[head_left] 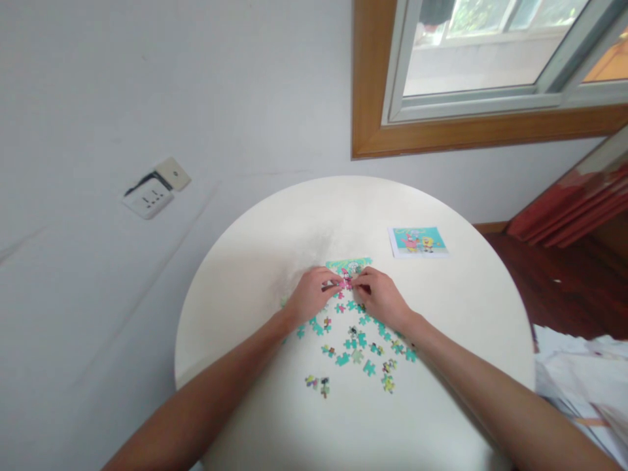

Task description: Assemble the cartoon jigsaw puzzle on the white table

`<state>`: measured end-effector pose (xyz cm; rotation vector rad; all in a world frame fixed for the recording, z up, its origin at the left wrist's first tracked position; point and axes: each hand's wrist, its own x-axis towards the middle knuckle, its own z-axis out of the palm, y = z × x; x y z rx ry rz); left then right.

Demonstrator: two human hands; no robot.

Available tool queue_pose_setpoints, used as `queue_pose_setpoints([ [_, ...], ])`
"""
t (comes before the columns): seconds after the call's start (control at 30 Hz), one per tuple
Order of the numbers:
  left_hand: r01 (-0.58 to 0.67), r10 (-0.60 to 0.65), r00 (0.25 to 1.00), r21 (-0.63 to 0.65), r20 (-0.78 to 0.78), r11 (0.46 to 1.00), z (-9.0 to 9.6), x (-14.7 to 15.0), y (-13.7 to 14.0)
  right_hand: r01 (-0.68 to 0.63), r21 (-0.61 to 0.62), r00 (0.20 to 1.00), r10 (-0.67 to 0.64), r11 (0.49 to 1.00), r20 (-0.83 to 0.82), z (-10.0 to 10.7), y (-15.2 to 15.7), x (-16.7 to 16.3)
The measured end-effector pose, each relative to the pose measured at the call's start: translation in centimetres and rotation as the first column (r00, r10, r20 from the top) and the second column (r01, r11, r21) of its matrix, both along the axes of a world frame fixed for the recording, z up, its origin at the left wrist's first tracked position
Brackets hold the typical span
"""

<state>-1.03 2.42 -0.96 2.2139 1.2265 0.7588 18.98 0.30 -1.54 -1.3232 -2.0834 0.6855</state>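
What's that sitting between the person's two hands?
In the head view, small pink puzzle pieces lie between the left hand and right hand, near the teal puzzle strip; whether they join it is too small to tell.

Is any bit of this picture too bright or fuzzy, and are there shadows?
In the head view, the window is brightest and looks pale, washed out; in that head view, the puzzle pieces look soft, their tiny prints hard to make out; also in the head view, a soft shadow lies on the table beside the right forearm.
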Motion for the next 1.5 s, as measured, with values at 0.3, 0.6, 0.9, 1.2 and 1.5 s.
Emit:
queue_pose_setpoints([
  [0.3,0.018,-0.018,1.000,0.007,0.000,1.000,-1.10,-0.15,0.19,0.005,0.004,1.000,-0.005,1.000,0.005,0.18,-0.04,-0.09],
  [0.6,0.077,-0.077,0.997,0.016,0.003,0.997,-0.89,-0.26,0.00,-0.001,0.012,1.000,0.001,1.000,-0.003,-0.09,0.01,-0.03],
  [0.9,0.090,-0.089,0.996,0.027,-0.023,0.996,-0.88,-0.36,0.11,0.006,-0.001,1.000,-0.006,1.000,0.008,0.07,-0.04,-0.06],
  [1.2,0.118,-0.117,0.993,0.044,-0.021,0.992,-0.98,-0.26,0.26,0.003,-0.008,1.000,-0.003,1.000,0.008,0.20,-0.03,-0.09],
  [1.5,0.144,-0.136,0.986,0.075,-0.100,0.987,-0.10,-0.24,0.13,0.002,-0.018,1.000,-0.002,1.000,0.007,0.27,-0.05,-0.07],
])
